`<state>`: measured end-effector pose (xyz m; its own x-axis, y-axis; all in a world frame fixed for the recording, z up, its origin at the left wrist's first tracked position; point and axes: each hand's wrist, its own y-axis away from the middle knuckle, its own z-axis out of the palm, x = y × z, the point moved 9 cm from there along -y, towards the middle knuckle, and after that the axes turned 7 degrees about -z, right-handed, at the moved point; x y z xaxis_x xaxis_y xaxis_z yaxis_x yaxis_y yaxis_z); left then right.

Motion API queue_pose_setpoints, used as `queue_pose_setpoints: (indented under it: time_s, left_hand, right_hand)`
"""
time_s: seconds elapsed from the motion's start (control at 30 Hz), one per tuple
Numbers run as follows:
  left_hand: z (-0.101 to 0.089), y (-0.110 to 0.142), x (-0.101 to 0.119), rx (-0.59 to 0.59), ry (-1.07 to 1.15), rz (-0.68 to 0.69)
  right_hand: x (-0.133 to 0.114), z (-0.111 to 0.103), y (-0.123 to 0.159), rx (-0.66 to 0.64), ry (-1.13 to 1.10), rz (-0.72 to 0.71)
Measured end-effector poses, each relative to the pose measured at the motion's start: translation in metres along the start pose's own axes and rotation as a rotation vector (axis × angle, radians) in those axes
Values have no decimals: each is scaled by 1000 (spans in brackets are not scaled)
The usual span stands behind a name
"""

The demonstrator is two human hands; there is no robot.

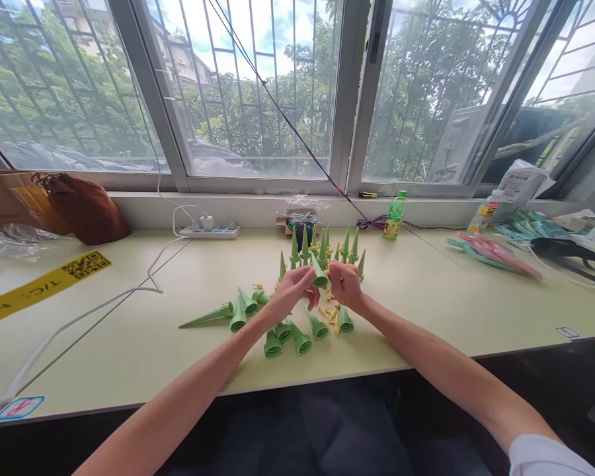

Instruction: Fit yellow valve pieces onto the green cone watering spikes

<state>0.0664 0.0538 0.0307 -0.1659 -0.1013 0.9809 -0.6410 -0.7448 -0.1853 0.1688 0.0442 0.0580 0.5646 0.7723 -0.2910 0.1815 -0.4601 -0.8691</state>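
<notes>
My left hand grips a hollow green plastic cone, its open round end tilted down toward me. Closed up against the cone's right side is my right hand; whatever its fingers pinch is hidden. Beneath and between the hands lie small yellow plastic pieces. Several loose green cones rest on their sides nearer to me and to the left, mostly with their open ends facing me. Behind my hands, several green cones stand upright with points up, some with yellow bits at them.
The pale table runs along a window. At its back stand a power strip, a small box and a green bottle. A white cable crosses the left side. Pink and teal items lie at right.
</notes>
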Motion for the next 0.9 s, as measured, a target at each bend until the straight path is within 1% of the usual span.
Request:
queue_pose_setpoints:
  time_s: [0.2,0.37,0.5,0.67,0.77,0.83,0.9]
  left_hand:
    - [-3,3,6,17,-217,83]
    - [-4,6,11,52,-403,192]
    - [-5,7,10,98,-527,247]
    - [-9,8,11,172,-672,364]
    - [-8,9,13,165,-742,446]
    - [-8,10,14,166,-755,464]
    - [-10,8,13,193,-733,426]
  right_hand:
    - [-1,-2,1,30,43,54]
    - [-5,-2,0,55,22,-4]
    - [-3,-2,1,59,17,-4]
    - [-4,-1,0,55,12,10]
    - [-6,2,-1,38,18,4]
    - [-6,3,-2,36,17,-6]
    - [-4,1,-4,47,16,-10]
